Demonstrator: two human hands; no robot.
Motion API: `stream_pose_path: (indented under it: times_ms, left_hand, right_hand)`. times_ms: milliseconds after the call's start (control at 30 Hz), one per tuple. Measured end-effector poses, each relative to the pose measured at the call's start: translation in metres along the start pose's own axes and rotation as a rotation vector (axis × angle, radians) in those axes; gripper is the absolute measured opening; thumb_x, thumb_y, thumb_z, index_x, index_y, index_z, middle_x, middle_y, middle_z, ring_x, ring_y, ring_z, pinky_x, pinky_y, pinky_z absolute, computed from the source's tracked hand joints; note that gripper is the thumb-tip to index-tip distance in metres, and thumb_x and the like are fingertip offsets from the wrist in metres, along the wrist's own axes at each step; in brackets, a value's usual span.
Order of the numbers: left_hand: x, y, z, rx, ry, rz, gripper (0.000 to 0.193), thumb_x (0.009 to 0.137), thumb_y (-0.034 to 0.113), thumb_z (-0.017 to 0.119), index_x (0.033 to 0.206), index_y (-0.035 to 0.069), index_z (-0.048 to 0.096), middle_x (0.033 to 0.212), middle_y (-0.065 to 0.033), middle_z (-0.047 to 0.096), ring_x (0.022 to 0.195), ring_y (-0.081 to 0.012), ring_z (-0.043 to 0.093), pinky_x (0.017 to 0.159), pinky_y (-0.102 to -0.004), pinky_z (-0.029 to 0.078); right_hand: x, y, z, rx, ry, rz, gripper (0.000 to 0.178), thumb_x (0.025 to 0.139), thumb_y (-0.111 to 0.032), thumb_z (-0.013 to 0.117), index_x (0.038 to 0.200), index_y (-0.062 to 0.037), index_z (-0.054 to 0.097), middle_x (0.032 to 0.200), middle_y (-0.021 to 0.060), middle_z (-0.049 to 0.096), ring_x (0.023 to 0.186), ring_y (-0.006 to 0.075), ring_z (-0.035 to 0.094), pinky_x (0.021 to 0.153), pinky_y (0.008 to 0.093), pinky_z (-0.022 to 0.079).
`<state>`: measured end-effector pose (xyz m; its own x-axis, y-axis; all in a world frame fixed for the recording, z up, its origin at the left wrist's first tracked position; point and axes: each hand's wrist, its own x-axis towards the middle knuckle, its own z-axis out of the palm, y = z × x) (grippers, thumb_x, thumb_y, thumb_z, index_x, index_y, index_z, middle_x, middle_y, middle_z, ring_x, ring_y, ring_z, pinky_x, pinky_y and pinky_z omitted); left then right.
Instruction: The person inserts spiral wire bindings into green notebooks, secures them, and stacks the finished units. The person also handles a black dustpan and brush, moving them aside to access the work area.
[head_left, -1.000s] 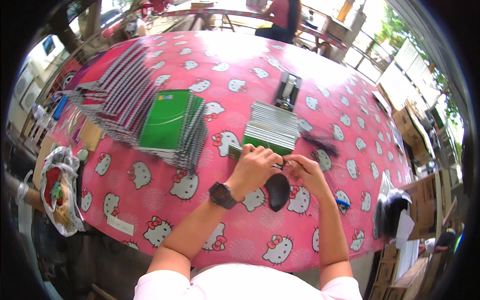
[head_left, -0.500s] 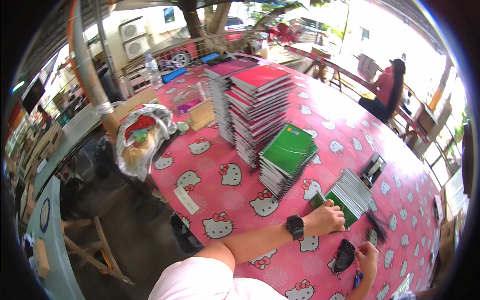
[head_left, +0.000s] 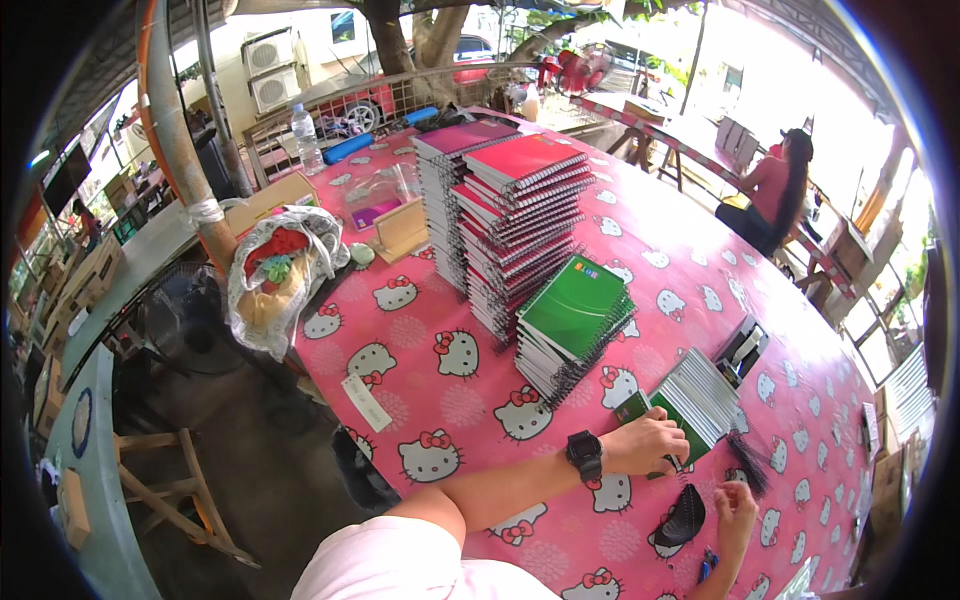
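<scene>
evidently, the left hand (head_left: 648,443) is gripping a green book (head_left: 631,407), which could slip if loosened; grip unclear for right hand (head_left: 735,510).

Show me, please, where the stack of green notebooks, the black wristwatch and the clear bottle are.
Stack of green notebooks (head_left: 575,308): head view, on its top cover.
Black wristwatch (head_left: 584,455): head view, on its case.
Clear bottle (head_left: 308,142): head view, on its side.

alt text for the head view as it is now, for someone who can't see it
A person's left hand touches a green-covered stack while the right hand is beside a curved black object, on a pink tablecloth with a cartoon cat pattern. A stack of green spiral notebooks and a taller red pile stand to the left.
</scene>
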<state>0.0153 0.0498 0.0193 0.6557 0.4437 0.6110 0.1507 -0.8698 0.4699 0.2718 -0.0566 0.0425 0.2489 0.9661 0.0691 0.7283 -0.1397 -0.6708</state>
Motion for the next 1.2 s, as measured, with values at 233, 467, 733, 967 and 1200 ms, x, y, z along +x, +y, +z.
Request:
stream_pose_path:
  times_ms: [233, 467, 733, 967, 1200]
  left_hand:
    - [-0.001, 0.000, -0.001, -0.027, -0.002, -0.009, 0.021, 0.082, 0.033, 0.064, 0.086, 0.014, 0.061, 0.086, 0.0001, 0.060, 0.088, -0.0179, 0.057, 0.087, -0.0342, 0.035]
    - [0.001, -0.001, -0.004, 0.048, -0.002, 0.044, 0.023, 0.087, 0.035, 0.060, 0.087, 0.012, 0.062, 0.087, -0.0012, 0.061, 0.087, -0.0181, 0.058, 0.087, -0.0341, 0.037]
    - [-0.002, -0.002, -0.009, 0.140, 0.008, 0.009, 0.021, 0.084, 0.034, 0.066, 0.091, 0.014, 0.064, 0.083, 0.0023, 0.061, 0.092, -0.0160, 0.057, 0.098, -0.0433, 0.027]
    - [-0.023, 0.008, -0.030, 0.106, -0.148, -0.019, 0.019, 0.077, 0.032, 0.072, 0.087, 0.018, 0.066, 0.083, 0.0062, 0.061, 0.093, -0.0136, 0.056, 0.100, -0.0470, 0.021]
    - [-0.029, 0.025, -0.022, 0.136, -0.142, -0.019, 0.022, 0.074, 0.034, 0.074, 0.084, 0.017, 0.065, 0.083, 0.0048, 0.060, 0.093, -0.0142, 0.056, 0.100, -0.0451, 0.025]
  right_hand:
    - [-0.023, 0.017, 0.023, 0.124, -0.084, -0.070, 0.034, 0.067, 0.002, 0.073, 0.098, -0.0026, 0.059, 0.082, 0.0048, 0.061, 0.072, 0.0139, 0.057, 0.063, 0.0279, 0.046]
    - [-0.022, 0.029, 0.018, -0.062, 0.166, -0.027, 0.030, 0.069, 0.001, 0.066, 0.096, -0.0039, 0.055, 0.096, 0.0110, 0.060, 0.083, 0.0247, 0.058, 0.075, 0.0350, 0.047]
    - [-0.035, 0.009, 0.001, -0.116, -0.354, -0.199, 0.067, 0.054, -0.024, 0.086, 0.113, -0.0112, 0.058, 0.140, 0.0121, 0.039, 0.129, 0.0358, 0.031, 0.105, 0.0452, 0.034]
    - [-0.035, 0.016, 0.001, -0.136, -0.133, -0.168, 0.072, 0.049, -0.040, 0.088, 0.110, -0.0109, 0.062, 0.133, 0.0155, 0.046, 0.123, 0.0346, 0.040, 0.103, 0.0442, 0.037]
    - [-0.041, -0.030, 0.017, 0.893, -0.404, -0.190, 0.077, 0.071, -0.068, 0.063, 0.105, 0.0011, 0.065, 0.104, 0.0096, 0.061, 0.101, 0.0184, 0.057, 0.089, 0.0324, 0.044]
